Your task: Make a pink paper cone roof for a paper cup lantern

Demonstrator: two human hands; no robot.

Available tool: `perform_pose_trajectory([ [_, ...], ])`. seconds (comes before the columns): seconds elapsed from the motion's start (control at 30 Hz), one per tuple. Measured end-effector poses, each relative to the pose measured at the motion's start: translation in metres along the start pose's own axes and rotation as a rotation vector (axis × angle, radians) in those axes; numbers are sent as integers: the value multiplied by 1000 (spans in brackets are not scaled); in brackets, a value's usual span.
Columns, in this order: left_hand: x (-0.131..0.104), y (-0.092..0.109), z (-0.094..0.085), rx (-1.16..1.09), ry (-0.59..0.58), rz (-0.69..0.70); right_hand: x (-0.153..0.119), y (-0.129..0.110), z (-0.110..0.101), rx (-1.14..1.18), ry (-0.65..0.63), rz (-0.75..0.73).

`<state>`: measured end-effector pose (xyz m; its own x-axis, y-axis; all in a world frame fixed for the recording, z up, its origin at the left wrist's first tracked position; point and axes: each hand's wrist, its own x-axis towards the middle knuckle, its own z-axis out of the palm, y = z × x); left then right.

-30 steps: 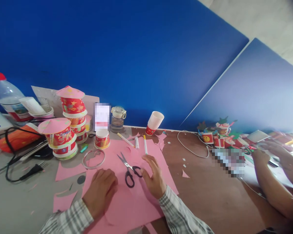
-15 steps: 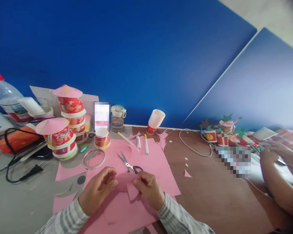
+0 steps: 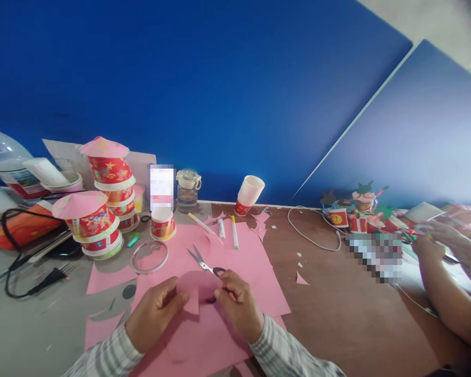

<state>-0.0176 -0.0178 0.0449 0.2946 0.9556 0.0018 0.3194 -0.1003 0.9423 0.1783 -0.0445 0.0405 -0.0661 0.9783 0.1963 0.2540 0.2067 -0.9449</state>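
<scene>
Left hand [image 3: 155, 314] and right hand [image 3: 241, 306] each pinch an edge of the pink paper piece [image 3: 194, 285], up over the pink sheet [image 3: 255, 262]! Looks light, bendy, easily creased; a gentle rim grip suits it.

A tall, matte blue partition [image 3: 204, 94] stands behind the worktop. At far left, a clear plastic bottle [image 3: 13, 170] with a red cap is positioned beside a bright orange packet [image 3: 13, 230]. A black two-pin power plug [image 3: 47, 283] lies on the grey surface, its cord looped. A transparent lidded jar [image 3: 187, 200] holding clear liquid stands upright near the partition. A thin white cable [image 3: 314, 245] curves across the brown tabletop [image 3: 337, 319].
</scene>
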Motion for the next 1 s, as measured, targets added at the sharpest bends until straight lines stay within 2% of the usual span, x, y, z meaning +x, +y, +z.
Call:
perform_pose_trajectory([
  [0.1,-1,-4,1,-117,-84,-25,-1,-2,2,-66,-6,12],
  [0.2,-1,-5,5,-264,-145,-94,-4,-5,6,-50,-36,107],
  [0.37,-1,-4,13,-414,-211,-152,-7,-8,10,265,-164,395],
  [0.57,-5,-3,13,-322,-286,-212,-5,-8,9,472,-239,384],
  [0.63,-5,-2,12,-264,-265,-184,-5,-9,8,504,-275,381],
  [0.73,-3,1,11,-167,-130,-78,-6,-14,7,492,-302,384],
  [0.83,-2,4,11,-90,-19,3,-8,-19,7,274,-263,248],
  [0.93,-6,3,11,-40,-17,57,-11,-18,10,-59,-134,-4],
  [1.0,-9,0,13,27,0,122,-12,-14,13,-183,-55,-127],
])
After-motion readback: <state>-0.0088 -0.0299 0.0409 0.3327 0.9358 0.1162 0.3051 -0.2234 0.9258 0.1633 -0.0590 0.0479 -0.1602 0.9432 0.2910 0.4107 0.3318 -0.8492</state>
